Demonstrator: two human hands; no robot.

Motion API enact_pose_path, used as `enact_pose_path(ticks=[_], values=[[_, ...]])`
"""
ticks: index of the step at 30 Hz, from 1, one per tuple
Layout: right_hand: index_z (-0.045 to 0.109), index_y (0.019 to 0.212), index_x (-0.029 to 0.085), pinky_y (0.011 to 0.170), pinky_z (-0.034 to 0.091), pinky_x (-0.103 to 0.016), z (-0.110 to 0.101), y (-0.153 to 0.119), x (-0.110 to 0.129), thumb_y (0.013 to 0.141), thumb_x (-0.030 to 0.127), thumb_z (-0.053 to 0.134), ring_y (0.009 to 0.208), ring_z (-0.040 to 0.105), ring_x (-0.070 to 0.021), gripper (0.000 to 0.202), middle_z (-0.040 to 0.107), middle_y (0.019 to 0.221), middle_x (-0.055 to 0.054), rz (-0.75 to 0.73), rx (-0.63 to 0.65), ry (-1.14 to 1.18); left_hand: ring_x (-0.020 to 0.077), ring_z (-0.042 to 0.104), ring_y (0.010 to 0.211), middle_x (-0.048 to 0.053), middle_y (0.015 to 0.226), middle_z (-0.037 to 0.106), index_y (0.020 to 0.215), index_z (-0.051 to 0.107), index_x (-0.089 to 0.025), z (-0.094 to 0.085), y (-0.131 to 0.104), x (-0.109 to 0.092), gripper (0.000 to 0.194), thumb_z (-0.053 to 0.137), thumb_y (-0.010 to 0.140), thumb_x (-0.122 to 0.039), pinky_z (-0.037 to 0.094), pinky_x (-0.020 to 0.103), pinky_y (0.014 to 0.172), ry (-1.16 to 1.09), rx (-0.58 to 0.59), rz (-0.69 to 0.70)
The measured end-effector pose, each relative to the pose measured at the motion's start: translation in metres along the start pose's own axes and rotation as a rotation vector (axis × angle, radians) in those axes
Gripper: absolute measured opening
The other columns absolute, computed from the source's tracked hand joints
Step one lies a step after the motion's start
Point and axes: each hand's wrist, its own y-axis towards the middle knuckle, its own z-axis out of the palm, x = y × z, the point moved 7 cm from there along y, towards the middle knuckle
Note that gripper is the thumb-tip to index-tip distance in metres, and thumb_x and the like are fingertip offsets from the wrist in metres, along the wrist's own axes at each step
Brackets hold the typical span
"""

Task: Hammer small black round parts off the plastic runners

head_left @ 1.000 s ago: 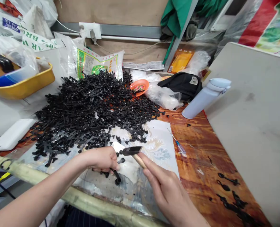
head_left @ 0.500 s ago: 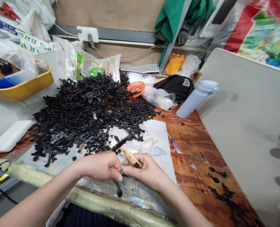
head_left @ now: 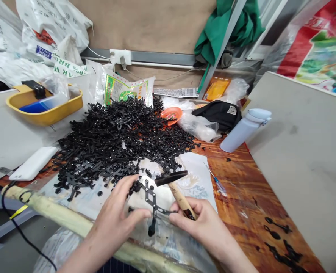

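left hand [head_left: 112, 208]: spread, thumb apart from the fingers. the fingertips lie close to the far left end of the linkage [head_left: 150, 197] and the thumb tip lies beside its near half; contact cannot be confirmed at either point.

linkage: black, jointed, partly unfolded, located between the two hands over a pale block [head_left: 165, 195] on the table [head_left: 236, 182]. it lies to the right of the left hand and to the left of the right hand [head_left: 204, 220]. long axis: from the far side, slightly left, toward the person, slightly right. one arm points at the person; another branches rightward.

right hand: nearer of the two, by contact. thumb and fingertip pinch the tip of the rightward arm. the same hand retains the hammer [head_left: 182, 201] by its wooden handle, which slopes far and left; the dark head sits beyond the fingers, to the right of the linkage's far end.

count, left to right: one white case [head_left: 33, 163]; one yellow tray [head_left: 45, 117]; one pile [head_left: 119, 132] of black parts, too dense to count; two hands; one linkage between them; one hammer; one orange dish [head_left: 172, 115]; one screwdriver [head_left: 218, 184]; one black bag [head_left: 217, 115]; one bottle [head_left: 241, 132]; several loose parts [head_left: 287, 261], overlapping, exact number unreadable.
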Motion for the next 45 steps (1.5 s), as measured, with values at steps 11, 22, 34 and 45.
enact_pose_path(ticks=[11, 22, 34, 45], values=[[0.065, 0.070, 0.015, 0.050, 0.031, -0.021, 0.011, -0.004, -0.005, 0.066, 0.030, 0.069, 0.053, 0.037, -0.0093, 0.016, 0.047, 0.056, 0.005, -0.016, 0.014, 0.009, 0.0049, 0.038, 0.043, -0.002, 0.059, 0.060, 0.085, 0.059, -0.017, 0.055, -0.016, 0.010, 0.029, 0.065, 0.076, -0.044, 0.025, 0.018, 0.043, -0.857, 0.208, -0.414], [0.070, 0.082, 0.017, 0.059, 0.040, -0.023, 0.020, 0.068, 0.013, 0.066, 0.017, 0.060, 0.061, 0.054, -0.0142, 0.019, 0.063, 0.066, 0.001, -0.141, -0.111, -0.314, 0.0075, 0.038, 0.044, -0.006, 0.045, 0.045, 0.054, 0.046, -0.019, 0.051, -0.019, 0.069, 0.038, 0.067, 0.069, -0.047, 0.031, 0.018, 0.043, -0.623, 0.007, -0.439], [0.065, 0.071, 0.018, 0.054, 0.034, -0.021, 0.033, 0.051, -0.012, 0.068, 0.013, 0.057, 0.057, 0.053, -0.0123, 0.010, 0.059, 0.059, 0.003, -0.083, -0.105, -0.434, 0.0039, 0.023, 0.033, -0.006, 0.038, 0.044, 0.053, 0.042, -0.020, 0.062, -0.015, 0.067, 0.038, 0.057, 0.074, -0.047, 0.012, 0.017, 0.035, -0.561, 0.142, -0.500], [0.060, 0.073, 0.017, 0.054, 0.034, -0.020, 0.007, 0.053, -0.028, 0.067, 0.012, 0.058, 0.058, 0.049, -0.0118, 0.008, 0.054, 0.061, 0.004, -0.014, -0.143, -0.321, 0.0018, 0.015, 0.030, -0.008, 0.034, 0.042, 0.058, 0.040, -0.021, 0.067, -0.009, 0.049, 0.035, 0.058, 0.075, -0.046, 0.005, 0.016, 0.034, -0.551, 0.181, -0.612]])
